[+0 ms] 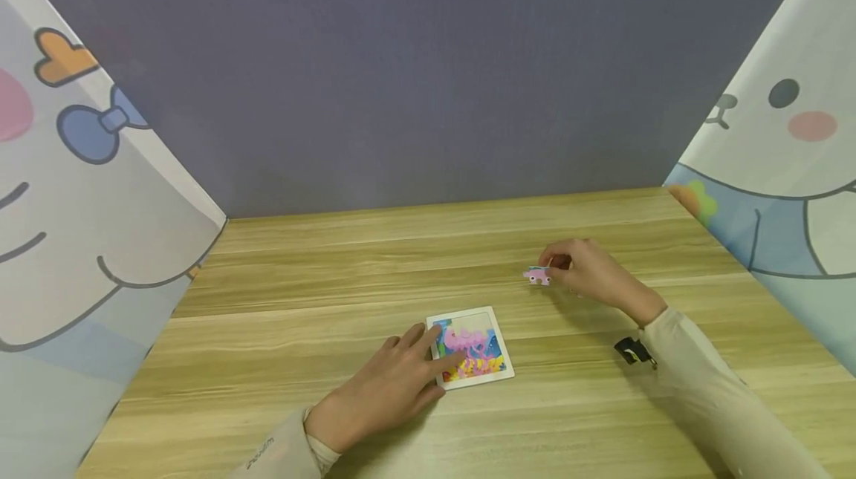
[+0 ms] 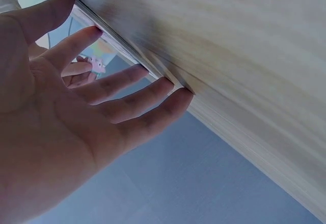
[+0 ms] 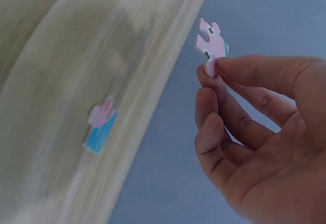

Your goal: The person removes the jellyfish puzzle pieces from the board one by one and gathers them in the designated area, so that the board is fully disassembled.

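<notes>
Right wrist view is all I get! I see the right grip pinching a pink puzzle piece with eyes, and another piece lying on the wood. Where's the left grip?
Observer: The left grip is reaching over the left edge of a white-framed puzzle, as the head view shows.
Operator: Ooh! Is that puzzle all filled in?
Observer: No, there's a pale gap in its picture, along the side farthest from the person.
Operator: And which way is the puzzle from my piece with the eyes?
Observer: In the head view, it lies to the left of the pink piece with eyes and nearer the person.
</notes>
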Action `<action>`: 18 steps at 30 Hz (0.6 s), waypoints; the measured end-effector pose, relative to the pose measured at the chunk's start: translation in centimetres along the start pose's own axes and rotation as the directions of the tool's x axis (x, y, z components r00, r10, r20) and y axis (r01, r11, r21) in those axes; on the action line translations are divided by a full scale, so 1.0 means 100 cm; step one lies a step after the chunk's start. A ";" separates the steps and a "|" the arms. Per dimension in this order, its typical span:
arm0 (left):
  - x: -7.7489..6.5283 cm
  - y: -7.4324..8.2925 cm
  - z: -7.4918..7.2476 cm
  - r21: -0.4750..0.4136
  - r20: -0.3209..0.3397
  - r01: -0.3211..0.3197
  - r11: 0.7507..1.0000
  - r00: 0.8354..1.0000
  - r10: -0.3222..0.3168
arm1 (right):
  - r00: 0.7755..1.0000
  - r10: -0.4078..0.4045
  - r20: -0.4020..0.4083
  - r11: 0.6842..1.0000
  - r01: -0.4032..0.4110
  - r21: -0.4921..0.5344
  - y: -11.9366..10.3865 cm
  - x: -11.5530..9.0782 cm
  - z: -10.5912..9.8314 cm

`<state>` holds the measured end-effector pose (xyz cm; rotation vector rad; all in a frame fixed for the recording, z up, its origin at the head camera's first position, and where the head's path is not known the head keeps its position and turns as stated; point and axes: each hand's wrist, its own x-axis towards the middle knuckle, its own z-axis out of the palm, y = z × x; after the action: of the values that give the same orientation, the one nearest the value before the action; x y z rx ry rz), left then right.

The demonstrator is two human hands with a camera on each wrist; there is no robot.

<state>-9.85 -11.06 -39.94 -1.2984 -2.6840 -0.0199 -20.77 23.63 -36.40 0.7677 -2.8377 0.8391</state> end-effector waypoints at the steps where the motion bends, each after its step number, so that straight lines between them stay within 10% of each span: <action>1: 0.000 0.000 0.000 -0.003 0.001 0.000 1.000 1.000 0.000 | 1.000 0.011 0.007 1.000 -0.011 0.003 0.002 0.000 0.001; 18: -0.001 0.000 -0.001 -0.032 -0.002 0.008 0.999 1.000 -0.009 | 0.974 0.161 0.161 0.981 -0.175 0.079 0.031 -0.001 0.007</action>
<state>-9.79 -11.12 -39.87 -1.2951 -2.6980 -0.0657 -22.09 25.54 -38.50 0.6351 -3.0548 0.9809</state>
